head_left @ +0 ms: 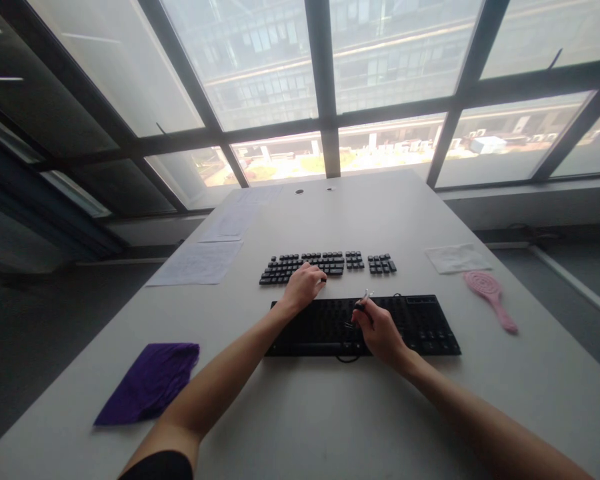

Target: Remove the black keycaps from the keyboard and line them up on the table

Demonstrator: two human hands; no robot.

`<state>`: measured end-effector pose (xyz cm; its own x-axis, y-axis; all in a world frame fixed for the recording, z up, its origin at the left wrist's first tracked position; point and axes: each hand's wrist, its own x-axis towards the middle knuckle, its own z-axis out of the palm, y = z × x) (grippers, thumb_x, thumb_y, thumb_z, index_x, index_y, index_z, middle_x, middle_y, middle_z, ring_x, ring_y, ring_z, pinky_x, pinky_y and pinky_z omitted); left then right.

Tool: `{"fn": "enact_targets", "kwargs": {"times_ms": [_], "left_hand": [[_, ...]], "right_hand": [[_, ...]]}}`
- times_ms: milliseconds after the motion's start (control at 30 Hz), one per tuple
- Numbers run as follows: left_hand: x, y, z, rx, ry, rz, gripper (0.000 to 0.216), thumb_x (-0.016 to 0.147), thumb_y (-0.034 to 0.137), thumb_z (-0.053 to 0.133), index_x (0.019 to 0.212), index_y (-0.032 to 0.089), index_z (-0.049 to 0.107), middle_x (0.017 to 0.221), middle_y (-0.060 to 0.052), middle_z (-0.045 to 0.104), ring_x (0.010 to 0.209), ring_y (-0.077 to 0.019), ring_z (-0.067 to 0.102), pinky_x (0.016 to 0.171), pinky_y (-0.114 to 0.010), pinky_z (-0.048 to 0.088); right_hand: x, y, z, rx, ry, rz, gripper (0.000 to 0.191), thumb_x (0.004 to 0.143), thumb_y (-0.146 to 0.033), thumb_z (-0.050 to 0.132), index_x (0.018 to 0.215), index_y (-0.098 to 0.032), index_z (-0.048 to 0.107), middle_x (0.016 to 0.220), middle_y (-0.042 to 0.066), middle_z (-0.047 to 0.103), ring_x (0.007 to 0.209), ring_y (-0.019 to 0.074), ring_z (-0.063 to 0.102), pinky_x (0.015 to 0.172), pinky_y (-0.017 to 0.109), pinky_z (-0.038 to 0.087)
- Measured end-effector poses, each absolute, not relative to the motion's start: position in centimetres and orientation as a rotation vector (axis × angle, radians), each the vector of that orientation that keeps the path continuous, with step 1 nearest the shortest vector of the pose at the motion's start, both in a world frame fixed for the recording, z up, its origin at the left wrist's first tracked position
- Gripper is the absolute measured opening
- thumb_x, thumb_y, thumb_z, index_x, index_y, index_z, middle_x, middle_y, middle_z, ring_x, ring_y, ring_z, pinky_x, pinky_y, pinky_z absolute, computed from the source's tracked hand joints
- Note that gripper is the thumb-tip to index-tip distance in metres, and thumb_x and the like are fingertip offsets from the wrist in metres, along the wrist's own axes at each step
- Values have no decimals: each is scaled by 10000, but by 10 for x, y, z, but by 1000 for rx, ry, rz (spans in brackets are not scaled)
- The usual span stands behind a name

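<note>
A black keyboard frame point(420, 327) lies on the white table point(330, 413) in front of me. Beyond it, loose black keycaps point(340, 260) are laid out in rows in the shape of a keyboard. My left hand point(304, 285) rests on those keycaps with its fingers curled, pinching at one near the middle of the rows. My right hand point(377, 330) hovers over the keyboard frame and is closed on a small keycap puller tool point(363, 301) with a wire loop below it.
A folded purple cloth point(147, 383) lies at the front left. A pink hairbrush point(490, 297) and a white cloth point(455, 258) sit on the right. Paper sheets point(200, 262) lie at the left rear. Large windows stand beyond the table's far edge.
</note>
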<state>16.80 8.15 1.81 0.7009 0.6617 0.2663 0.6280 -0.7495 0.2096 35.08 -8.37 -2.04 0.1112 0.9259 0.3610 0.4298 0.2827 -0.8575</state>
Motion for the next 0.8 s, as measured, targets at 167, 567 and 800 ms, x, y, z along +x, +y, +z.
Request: {"fn": "enact_targets", "kwargs": {"times_ms": [167, 567, 800], "left_hand": [[167, 86, 12, 2787, 1112, 515, 98, 864, 208, 665, 896, 233, 754, 966, -62, 644, 985, -233, 543, 868, -355, 503], [162, 92, 11, 2778, 1196, 539, 137, 849, 184, 680, 960, 222, 750, 1000, -62, 638, 1001, -242, 537, 883, -361, 510], [167, 53, 34, 2718, 1114, 662, 134, 901, 182, 610, 958, 209, 728, 991, -58, 636, 976, -224, 543, 917, -368, 482]], "right_hand": [[350, -84, -20, -1325, -1514, 576, 142, 968, -293, 492, 907, -188, 567, 714, 20, 628, 610, 154, 567, 599, 244, 444], [350, -85, -18, -1305, -1481, 617, 160, 977, -296, 493, 870, -194, 555, 722, 21, 611, 640, 163, 563, 630, 257, 438], [357, -84, -8, -1289, -1257, 639, 232, 998, -333, 465, 843, -191, 561, 720, 23, 608, 624, 153, 543, 607, 260, 427]]}}
